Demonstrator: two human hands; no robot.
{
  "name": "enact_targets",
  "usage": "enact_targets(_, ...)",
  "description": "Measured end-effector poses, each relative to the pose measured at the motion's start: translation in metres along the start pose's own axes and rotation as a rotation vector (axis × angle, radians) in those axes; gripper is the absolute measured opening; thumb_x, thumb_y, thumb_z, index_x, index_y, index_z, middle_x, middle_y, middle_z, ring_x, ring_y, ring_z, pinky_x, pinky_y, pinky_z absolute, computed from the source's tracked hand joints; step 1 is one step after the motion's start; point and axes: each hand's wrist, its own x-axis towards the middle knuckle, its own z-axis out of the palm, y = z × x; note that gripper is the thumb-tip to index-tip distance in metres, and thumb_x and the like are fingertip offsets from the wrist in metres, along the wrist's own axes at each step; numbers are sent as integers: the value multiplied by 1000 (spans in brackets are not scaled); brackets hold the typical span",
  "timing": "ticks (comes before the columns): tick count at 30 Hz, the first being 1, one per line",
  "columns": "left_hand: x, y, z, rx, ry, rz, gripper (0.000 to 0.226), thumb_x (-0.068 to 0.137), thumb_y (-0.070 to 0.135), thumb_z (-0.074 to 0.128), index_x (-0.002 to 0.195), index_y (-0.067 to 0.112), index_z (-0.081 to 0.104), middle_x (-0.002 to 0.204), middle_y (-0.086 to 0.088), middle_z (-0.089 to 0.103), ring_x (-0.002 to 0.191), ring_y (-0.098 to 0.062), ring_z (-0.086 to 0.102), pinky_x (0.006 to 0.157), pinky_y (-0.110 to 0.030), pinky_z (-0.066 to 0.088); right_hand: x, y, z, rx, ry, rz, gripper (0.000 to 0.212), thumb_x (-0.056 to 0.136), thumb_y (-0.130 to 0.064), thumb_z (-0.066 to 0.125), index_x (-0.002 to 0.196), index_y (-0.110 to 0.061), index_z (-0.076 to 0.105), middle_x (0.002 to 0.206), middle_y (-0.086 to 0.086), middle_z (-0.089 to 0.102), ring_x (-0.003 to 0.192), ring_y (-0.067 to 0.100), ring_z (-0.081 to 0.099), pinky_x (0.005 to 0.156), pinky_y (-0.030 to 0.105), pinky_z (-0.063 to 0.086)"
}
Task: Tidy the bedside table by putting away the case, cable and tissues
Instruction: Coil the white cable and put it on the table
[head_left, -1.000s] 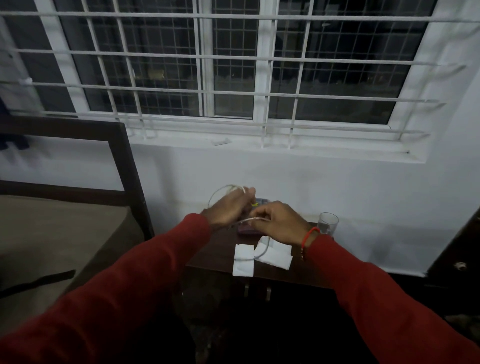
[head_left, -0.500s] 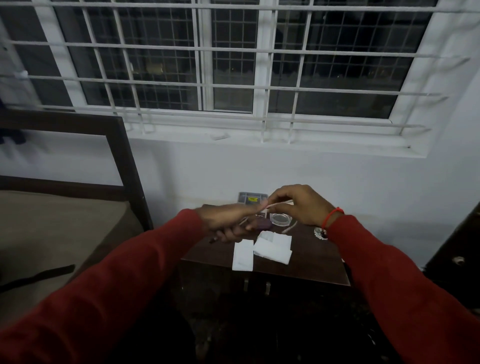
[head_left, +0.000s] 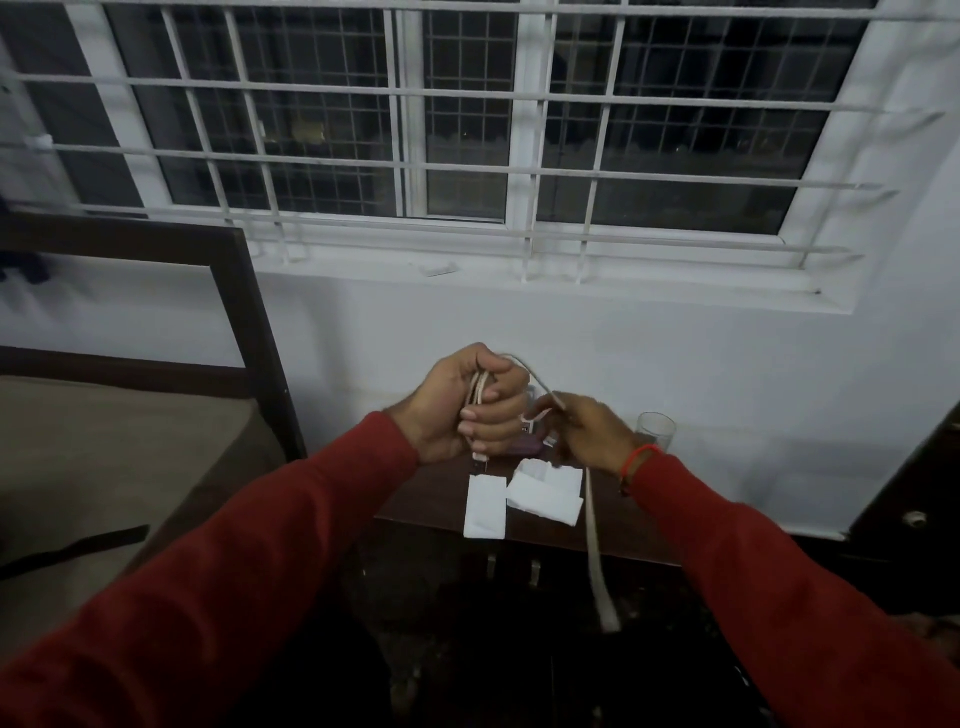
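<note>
**Coiling the cable before stowing it**

The left hand is fisted round several loops of the cable, fingers curled tight, a plug end poking out below. The right hand pinches the next stretch; the free tail hangs down past the surface edge. To wind well, feed each turn the same size and keep light tension so nothing springs loose. Two tissues lie on the surface just below the hands; the dark object behind them is probably the case.
</note>
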Motion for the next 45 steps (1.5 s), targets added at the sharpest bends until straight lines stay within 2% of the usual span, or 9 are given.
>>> enact_targets(2,4,1,0,-24,9,22,38,96,24,27,59,15,34,43,2,17,33,-12,10,39,-24,18,-4,4,16,-13,-136,64,31,106,-16,30,96,-11,59,65,11,53,32,11,44,32,19,37)
enact_targets(8,15,-3,-2,-38,177,129,39,100,38,36,70,17,46,47,6,15,37,-9,11,39,-21,15,-5,8,55,-525,-237,-251,16,101,-16,47,104,-1,54,80,6,54,72,17,52,70,35,45)
enact_targets(12,17,-2,-19,132,518,285,44,105,49,35,79,17,52,46,9,23,36,-6,19,42,-23,17,-16,-10,56,-482,-298,-291,18,95,-29,59,87,-33,44,78,-8,53,68,6,50,72,31,44)
enact_targets(18,14,-9,-39,465,757,303,56,100,67,25,97,17,52,52,11,38,44,-7,31,49,-25,26,-28,-41,34,-457,-280,-320,17,95,-27,59,109,-21,67,100,-1,72,90,10,67,82,25,52)
enact_targets(23,5,-22,-29,543,442,-37,94,86,81,-1,70,19,68,52,-1,44,38,-10,36,39,-19,29,-19,-55,-1,-522,64,-443,14,84,-43,69,87,-29,72,77,-9,72,74,1,65,71,25,50)
enact_targets(26,-6,-26,-20,386,241,-280,96,75,96,15,75,10,60,55,1,34,42,-8,28,40,-19,25,-10,-53,-25,-393,189,-421,25,71,-51,75,79,-29,70,71,-9,69,70,4,63,67,28,51)
enact_targets(31,-1,-14,-1,164,32,-181,75,93,79,26,62,12,41,46,5,25,35,-8,15,37,-18,11,-3,-35,-25,-71,96,-405,5,86,-30,71,87,-26,75,84,-9,75,79,12,68,72,27,54)
enact_targets(36,10,-5,2,108,227,99,71,101,67,29,57,12,40,46,2,17,33,-9,16,37,-17,15,-7,-15,2,162,32,-251,25,100,-17,52,105,-31,71,61,-9,61,43,17,42,42,25,37)
enact_targets(45,14,-7,-9,3,539,419,67,103,63,29,59,14,43,41,6,26,32,-6,22,37,-19,16,-26,-16,42,368,-94,-159,39,97,-11,58,135,-15,51,78,3,70,51,22,54,48,31,49)
